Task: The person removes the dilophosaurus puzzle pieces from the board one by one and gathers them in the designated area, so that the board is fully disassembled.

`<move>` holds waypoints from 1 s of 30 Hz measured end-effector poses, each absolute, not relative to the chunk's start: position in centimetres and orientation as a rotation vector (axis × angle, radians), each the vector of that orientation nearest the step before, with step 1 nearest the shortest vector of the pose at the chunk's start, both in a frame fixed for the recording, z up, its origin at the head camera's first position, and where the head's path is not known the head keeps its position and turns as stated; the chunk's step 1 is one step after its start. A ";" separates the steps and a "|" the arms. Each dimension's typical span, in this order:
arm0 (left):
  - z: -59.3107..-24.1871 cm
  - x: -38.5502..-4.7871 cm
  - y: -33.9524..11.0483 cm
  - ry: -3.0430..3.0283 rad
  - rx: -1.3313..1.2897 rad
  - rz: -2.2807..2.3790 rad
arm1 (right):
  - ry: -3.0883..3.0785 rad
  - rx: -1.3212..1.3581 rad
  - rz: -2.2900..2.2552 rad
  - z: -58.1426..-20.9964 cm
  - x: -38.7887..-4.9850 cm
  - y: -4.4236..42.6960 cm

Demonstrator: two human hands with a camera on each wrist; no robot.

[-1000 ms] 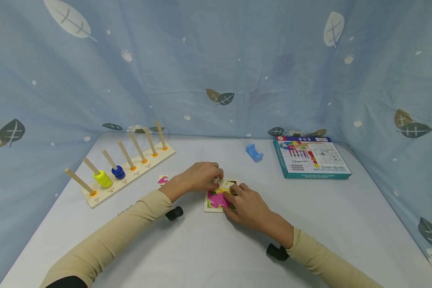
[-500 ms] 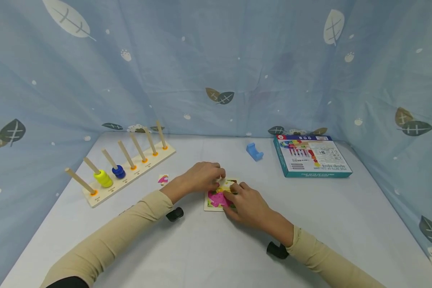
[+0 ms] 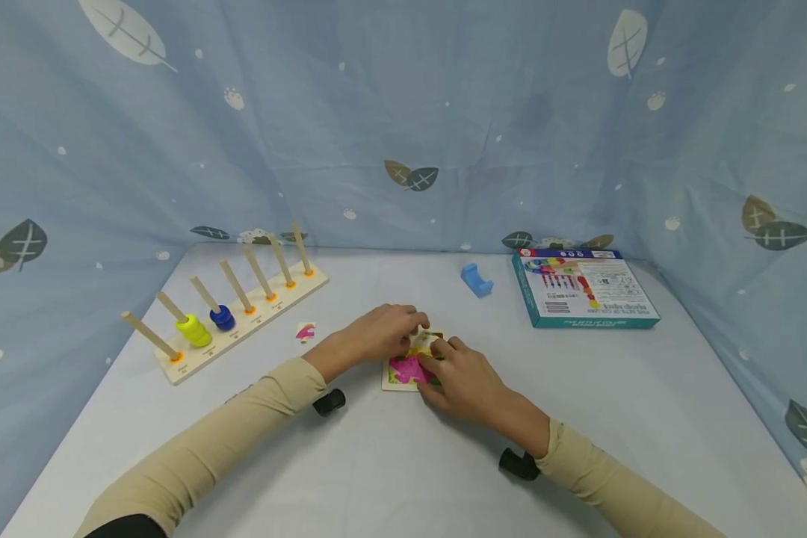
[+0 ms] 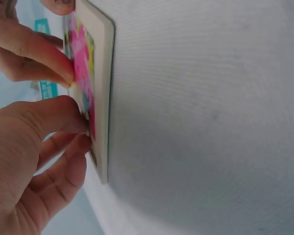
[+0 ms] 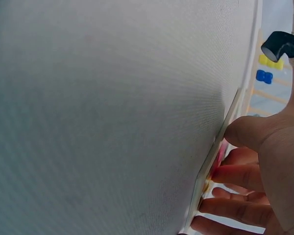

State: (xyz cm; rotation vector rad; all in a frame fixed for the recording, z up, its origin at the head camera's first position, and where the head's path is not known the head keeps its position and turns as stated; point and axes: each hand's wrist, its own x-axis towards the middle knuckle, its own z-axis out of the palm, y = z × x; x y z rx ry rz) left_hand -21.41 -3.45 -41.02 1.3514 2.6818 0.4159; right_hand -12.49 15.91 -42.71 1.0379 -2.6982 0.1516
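A small jigsaw puzzle board (image 3: 391, 379) with a pale rim and a pink picture lies on the table between both hands. My left hand (image 3: 385, 333) is at its far left part; in the left wrist view the thumb and fingers pinch a puzzle piece that they mostly hide, low against the board. My right hand (image 3: 467, 385) rests on the board's right side, fingers spread and fingertips touching the pink area, thumb by the near edge. A loose pink and white puzzle piece (image 3: 305, 332) lies to the left, beyond the left wrist.
A wooden peg stand (image 3: 262, 305) with yellow rings (image 3: 193, 331) and blue rings (image 3: 222, 318) stands at the left. At the back are a light blue curved block (image 3: 476, 280) and, to its right, a flat teal-edged box (image 3: 585, 289). A patterned blue curtain hangs behind the table.
The left hand has shifted slightly to the right over the board. The right hand stays nearly in place, and the head view has tilted a little.
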 end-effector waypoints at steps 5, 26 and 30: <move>-40.8 -21.5 -3.5 2.661 1.272 0.486 | -2.701 1.046 0.145 -42.7 -12.5 15.8; -40.0 -21.6 -3.5 2.638 1.345 0.434 | -2.739 1.029 0.134 -42.7 -12.5 15.9; -40.0 -21.6 -3.5 2.631 1.349 0.414 | -2.733 1.036 0.130 -42.7 -12.5 15.9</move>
